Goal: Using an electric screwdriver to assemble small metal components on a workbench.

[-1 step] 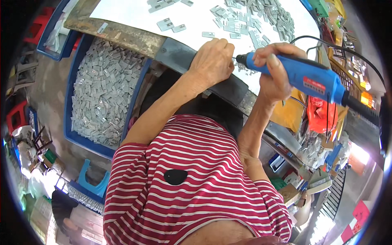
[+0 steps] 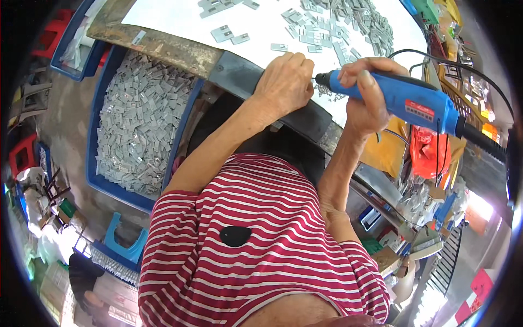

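My right hand [image 2: 370, 98] is wrapped round a blue electric screwdriver [image 2: 414, 106], held almost level, its black nose pointing left. The screwdriver's thin tip reaches the fingers of my left hand [image 2: 286, 82], which are closed at the table's near edge. Whatever lies in those left fingers is hidden by the hand itself. Beyond the hands, small grey rectangular plates [image 2: 316, 38] with holes are scattered over a white sheet [image 2: 174, 16], and a dense heap of them [image 2: 368, 22] rises at the far right. A few tiny metal pieces [image 2: 329, 90], perhaps screws, lie under the screwdriver's nose.
A blue crate [image 2: 92, 158] full of similar grey pieces stands left of the table. A black cable [image 2: 463, 60] loops behind the screwdriver on the right. A red plastic bag [image 2: 427, 150] and a light-blue stool [image 2: 122, 248] are nearby. A dark strip [image 2: 234, 71] covers the table edge.
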A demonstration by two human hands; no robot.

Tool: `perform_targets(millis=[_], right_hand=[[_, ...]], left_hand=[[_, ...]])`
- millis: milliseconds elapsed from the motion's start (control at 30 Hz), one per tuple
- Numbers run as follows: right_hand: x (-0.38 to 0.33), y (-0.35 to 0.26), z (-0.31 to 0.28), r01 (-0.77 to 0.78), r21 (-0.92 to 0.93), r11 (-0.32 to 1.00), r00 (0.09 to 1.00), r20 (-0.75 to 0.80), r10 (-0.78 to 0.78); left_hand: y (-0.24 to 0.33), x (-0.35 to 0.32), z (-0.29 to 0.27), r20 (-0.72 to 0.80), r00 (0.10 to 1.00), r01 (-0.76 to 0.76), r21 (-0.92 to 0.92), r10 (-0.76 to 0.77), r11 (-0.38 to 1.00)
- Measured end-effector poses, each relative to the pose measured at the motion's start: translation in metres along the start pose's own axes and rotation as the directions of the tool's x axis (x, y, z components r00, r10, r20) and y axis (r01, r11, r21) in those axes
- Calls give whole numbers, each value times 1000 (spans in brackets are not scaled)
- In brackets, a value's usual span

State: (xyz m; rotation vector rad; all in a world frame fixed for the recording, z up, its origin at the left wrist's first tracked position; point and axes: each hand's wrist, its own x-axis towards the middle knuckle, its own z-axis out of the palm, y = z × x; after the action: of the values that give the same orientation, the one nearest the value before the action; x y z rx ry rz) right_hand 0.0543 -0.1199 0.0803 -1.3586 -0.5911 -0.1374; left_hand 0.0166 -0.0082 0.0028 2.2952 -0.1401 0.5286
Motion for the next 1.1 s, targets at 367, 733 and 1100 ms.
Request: perform_targets(millis=[367, 733, 1100], right_hand=[[1, -9, -15, 122, 194, 974, 991, -82, -108], [-10, -18, -34, 137, 219, 966, 981, -169, -101], [-15, -21, -46, 144, 214, 966, 974, -204, -100]], left_hand=[[0, 0, -4, 14, 1000, -16, 78, 15, 997], [1, -1, -1, -32, 999, 30, 117, -27, 993], [-19, 4, -30, -211, 977, 73, 142, -42, 987]])
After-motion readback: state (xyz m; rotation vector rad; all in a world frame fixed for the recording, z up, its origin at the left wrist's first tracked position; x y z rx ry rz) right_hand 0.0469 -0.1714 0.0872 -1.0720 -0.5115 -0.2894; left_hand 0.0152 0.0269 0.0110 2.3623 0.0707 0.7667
